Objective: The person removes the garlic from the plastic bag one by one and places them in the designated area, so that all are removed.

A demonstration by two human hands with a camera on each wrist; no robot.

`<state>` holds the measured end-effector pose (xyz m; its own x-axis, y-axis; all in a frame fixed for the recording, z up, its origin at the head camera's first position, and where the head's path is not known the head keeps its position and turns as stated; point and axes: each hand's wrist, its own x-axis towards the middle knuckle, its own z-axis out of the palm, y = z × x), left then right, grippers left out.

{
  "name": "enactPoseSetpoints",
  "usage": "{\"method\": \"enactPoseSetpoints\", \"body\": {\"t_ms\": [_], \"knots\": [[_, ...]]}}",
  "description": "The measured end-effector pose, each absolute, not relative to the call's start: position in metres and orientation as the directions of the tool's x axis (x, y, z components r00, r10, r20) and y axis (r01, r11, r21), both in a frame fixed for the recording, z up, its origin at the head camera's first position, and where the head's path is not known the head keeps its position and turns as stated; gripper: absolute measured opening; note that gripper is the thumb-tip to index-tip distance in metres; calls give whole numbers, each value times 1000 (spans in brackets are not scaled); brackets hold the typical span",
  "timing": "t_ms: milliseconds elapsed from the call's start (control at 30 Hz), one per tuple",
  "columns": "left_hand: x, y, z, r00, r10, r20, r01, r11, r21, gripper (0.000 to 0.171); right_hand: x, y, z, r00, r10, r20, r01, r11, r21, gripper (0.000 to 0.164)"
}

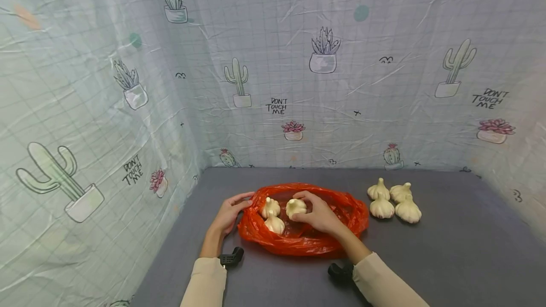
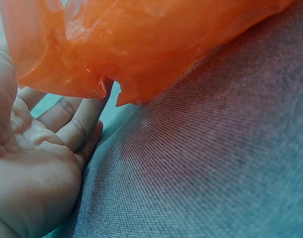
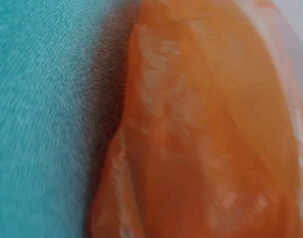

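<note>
In the head view, my right hand (image 1: 317, 212) reaches into a rolled-open red plastic bag (image 1: 294, 246) and holds a garlic bulb (image 1: 295, 208) between thumb and fingers. Two other garlic bulbs, one behind (image 1: 270, 207) and one nearer (image 1: 275, 224), sit at the left inside the bag. Against the bag's left side rests my left hand (image 1: 229, 213); the left wrist view shows its palm open and its fingers (image 2: 74, 121) loosely extended beside the orange-looking plastic (image 2: 141, 49). Only the bag's outer wall (image 3: 191, 124) and the table surface show in the right wrist view; the right hand is hidden there.
Several garlic bulbs (image 1: 381, 208) lie grouped on the grey table (image 1: 448, 259) to the right of the bag. Cactus-printed sheeting (image 1: 273, 60) encloses the table at the back and sides. Black wrist devices (image 1: 232, 256) sit at both wrists.
</note>
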<state>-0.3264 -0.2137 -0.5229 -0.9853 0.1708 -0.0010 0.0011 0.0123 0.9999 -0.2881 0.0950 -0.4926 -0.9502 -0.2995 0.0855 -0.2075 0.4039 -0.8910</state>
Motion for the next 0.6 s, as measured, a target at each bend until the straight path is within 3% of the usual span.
{"method": "enactPoseSetpoints", "body": {"t_ms": [600], "knots": [[-325,-214,-522,-987,163,-7,-5,11,1000,39,-268,146,-472,-930,-343,129,-260,368,-893,61]]}}
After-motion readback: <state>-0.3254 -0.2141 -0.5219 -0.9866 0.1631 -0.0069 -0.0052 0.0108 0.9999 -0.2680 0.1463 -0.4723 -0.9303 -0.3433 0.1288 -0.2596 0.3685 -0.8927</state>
